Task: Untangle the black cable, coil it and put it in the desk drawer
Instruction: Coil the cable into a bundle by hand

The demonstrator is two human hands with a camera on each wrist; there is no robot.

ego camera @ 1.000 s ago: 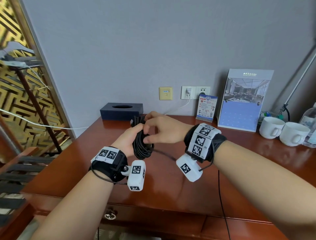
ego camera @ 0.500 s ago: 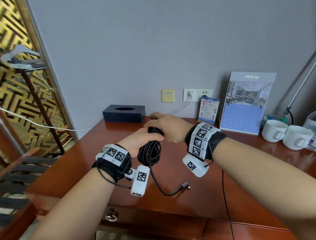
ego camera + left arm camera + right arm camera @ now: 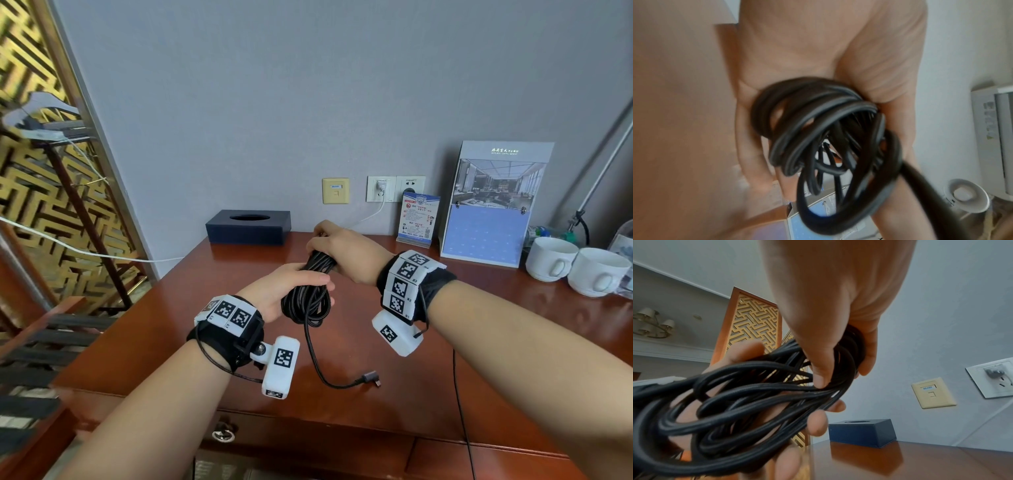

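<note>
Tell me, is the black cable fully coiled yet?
Not fully: the black cable is bundled in both hands, but its tail end with the plug trails loose toward the desk.

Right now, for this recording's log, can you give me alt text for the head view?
Two hands hold a coiled black cable above a wooden desk: the left hand grips its near end, the right hand its far end. One loose tail hangs down, its plug lying on the desk.
</note>
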